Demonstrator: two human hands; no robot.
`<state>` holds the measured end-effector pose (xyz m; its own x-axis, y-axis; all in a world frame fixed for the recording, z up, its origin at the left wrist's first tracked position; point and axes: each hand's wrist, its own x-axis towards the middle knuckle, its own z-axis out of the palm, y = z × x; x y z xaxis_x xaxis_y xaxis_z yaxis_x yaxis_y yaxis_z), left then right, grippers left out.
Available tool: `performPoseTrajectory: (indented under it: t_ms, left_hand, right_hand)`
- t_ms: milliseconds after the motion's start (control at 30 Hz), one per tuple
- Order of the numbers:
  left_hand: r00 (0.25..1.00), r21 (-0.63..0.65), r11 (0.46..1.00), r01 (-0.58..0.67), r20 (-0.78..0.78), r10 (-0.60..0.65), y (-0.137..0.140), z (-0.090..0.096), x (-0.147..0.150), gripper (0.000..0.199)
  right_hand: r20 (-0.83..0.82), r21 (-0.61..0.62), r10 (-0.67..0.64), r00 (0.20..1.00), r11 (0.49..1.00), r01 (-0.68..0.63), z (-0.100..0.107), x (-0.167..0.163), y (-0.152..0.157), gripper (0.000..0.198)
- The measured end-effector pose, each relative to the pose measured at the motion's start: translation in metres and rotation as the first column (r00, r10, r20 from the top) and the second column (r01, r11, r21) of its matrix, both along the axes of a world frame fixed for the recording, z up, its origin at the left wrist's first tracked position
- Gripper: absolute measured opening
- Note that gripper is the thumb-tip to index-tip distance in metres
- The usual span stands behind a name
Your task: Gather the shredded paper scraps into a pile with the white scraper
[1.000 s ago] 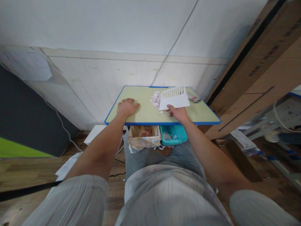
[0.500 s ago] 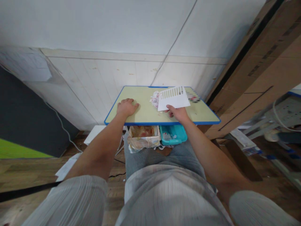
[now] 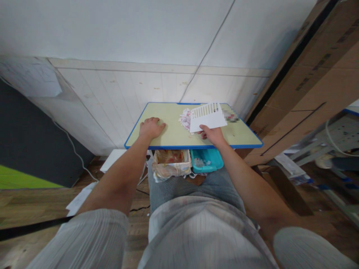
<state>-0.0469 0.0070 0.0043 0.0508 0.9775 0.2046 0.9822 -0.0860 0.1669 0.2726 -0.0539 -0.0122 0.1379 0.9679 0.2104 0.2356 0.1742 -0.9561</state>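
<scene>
One turquoise bin: white scraps | left hand: spread | right hand: gripping slotted card

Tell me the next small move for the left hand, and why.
Probably slide the left hand rightward to steady the white slotted card by its left edge. Only the right hand grips the card, thumb on top at its near edge, while the left rests on the tabletop with nothing visible in it.
</scene>
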Motion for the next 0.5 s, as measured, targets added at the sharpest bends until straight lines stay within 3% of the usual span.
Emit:
performPoseTrajectory:
  t_ms: [500]
  left_hand:
    - [1.000, -0.006, 1.000, 0.002, 0.017, -0.002, 0.0026, -0.0016, -0.0013, 0.068]
  right_hand:
    - [0.035, 0.035, 0.135, 0.990, 0.990, -0.136, 0.0043, 0.0005, -0.0084, 0.034]
